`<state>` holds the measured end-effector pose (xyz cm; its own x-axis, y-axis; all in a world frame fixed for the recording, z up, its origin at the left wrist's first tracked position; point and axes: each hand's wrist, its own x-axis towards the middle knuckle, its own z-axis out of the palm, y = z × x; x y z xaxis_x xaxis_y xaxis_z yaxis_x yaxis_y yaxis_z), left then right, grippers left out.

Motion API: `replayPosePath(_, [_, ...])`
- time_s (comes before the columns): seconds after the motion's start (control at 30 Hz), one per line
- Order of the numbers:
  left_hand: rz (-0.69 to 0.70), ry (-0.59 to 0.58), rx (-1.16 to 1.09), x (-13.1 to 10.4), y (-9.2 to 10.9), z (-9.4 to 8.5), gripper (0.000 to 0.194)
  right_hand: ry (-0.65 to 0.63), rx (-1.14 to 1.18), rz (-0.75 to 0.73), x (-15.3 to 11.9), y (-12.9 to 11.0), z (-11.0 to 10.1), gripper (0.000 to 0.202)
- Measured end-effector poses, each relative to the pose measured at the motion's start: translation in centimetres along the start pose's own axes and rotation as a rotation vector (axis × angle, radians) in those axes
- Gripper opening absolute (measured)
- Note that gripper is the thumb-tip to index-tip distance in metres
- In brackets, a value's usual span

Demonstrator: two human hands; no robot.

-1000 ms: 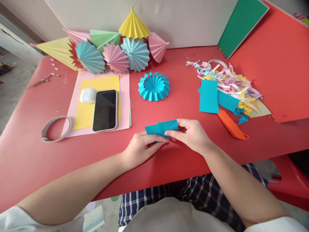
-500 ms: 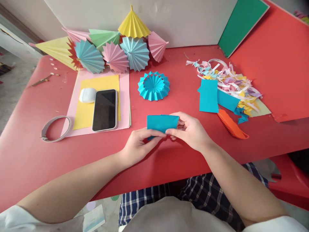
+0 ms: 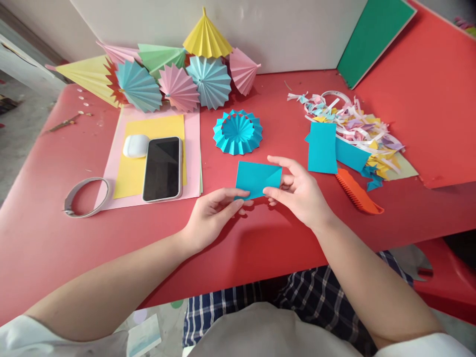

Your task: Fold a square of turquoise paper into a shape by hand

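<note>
Between both hands a blue piece of paper (image 3: 257, 177) is held up over the red table, its face towards me. My left hand (image 3: 219, 213) pinches its lower left corner between thumb and fingers. At its right edge my right hand (image 3: 297, 191) grips it with the thumb in front; the index finger stretches past the top corner. Just beyond lies a pleated blue paper ring (image 3: 238, 133) with a folded centre. To the right, another blue paper rectangle (image 3: 322, 148) rests beside an orange toothed cutter or comb-like tool (image 3: 357, 192).
Several folded paper umbrellas (image 3: 178, 87) stand along the back wall. A phone (image 3: 162, 169) and a white case (image 3: 135, 146) lie on yellow and pink sheets (image 3: 192, 163). A bracelet-like band (image 3: 86, 197) is at left, paper scraps (image 3: 357, 121) at right.
The blue paper has turned and shifted up and to the right, showing more of its face. My right index finger has lifted and stretched out; my left hand has moved slightly left.
</note>
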<state>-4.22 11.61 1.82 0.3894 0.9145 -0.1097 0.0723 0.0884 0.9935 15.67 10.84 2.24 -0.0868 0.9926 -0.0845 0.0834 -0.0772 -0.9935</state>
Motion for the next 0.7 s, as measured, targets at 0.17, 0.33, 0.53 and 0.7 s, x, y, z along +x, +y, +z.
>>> replayPosePath(0.17, [-0.009, -0.056, -0.023, 0.0, -0.1, 0.1, 0.014, -0.033, 0.06, -0.008, -0.3, -0.4, 0.9, 0.076])
replayPosePath(0.33, [-0.012, -0.091, -0.014, -0.2, -0.2, 0.2, 0.016, -0.049, 0.074, -0.006, -0.5, -0.4, 1.4, 0.088])
replayPosePath(0.53, [-0.032, -0.07, -0.041, -0.1, 0.0, 0.1, 0.015, -0.054, -0.011, -0.007, -0.1, -0.6, -0.4, 0.089])
replayPosePath(0.7, [-0.026, -0.16, 0.006, -0.1, -0.4, -0.4, 0.019, -0.064, -0.119, 0.012, 0.5, -0.5, -2.5, 0.073])
